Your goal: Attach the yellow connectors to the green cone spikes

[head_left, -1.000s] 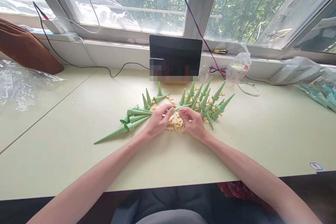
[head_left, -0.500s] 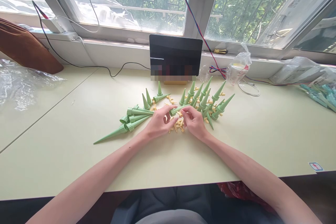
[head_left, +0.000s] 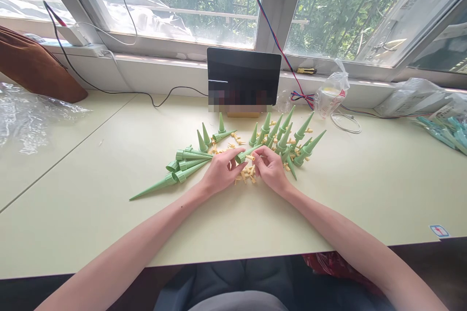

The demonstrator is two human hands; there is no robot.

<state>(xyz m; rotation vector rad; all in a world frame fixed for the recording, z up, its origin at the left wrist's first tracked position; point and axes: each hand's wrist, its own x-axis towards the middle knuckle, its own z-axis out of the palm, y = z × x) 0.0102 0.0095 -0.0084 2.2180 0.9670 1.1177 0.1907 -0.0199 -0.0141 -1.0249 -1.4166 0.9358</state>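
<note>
Between my two hands is a green plastic cone spike (head_left: pixel 241 157), its wide collar toward the left and its point slanting up to the right. My left hand (head_left: pixel 222 169) grips it near the collar with the fingertips. In my right hand (head_left: pixel 270 169), a small yellow plastic valve piece (head_left: pixel 250 157) is pinched beside the spike. Whether the two parts touch is hard to make out. Below the fingers lies a pile of loose yellow pieces (head_left: pixel 248 175).
Green cone spikes (head_left: pixel 191 171) lie in a heap at the left. Several upright spikes with yellow parts (head_left: pixel 282 141) are grouped at the right. Behind stands a dark tablet (head_left: pixel 243 75). A plastic bag with a cup (head_left: pixel 330 97) sits near the window; clear wrap (head_left: pixel 32 116) is far left.
The yellow valve piece shows more of its length now and has turned slightly beside the spike. The spike has shifted a little; both hands stay almost in place.
</note>
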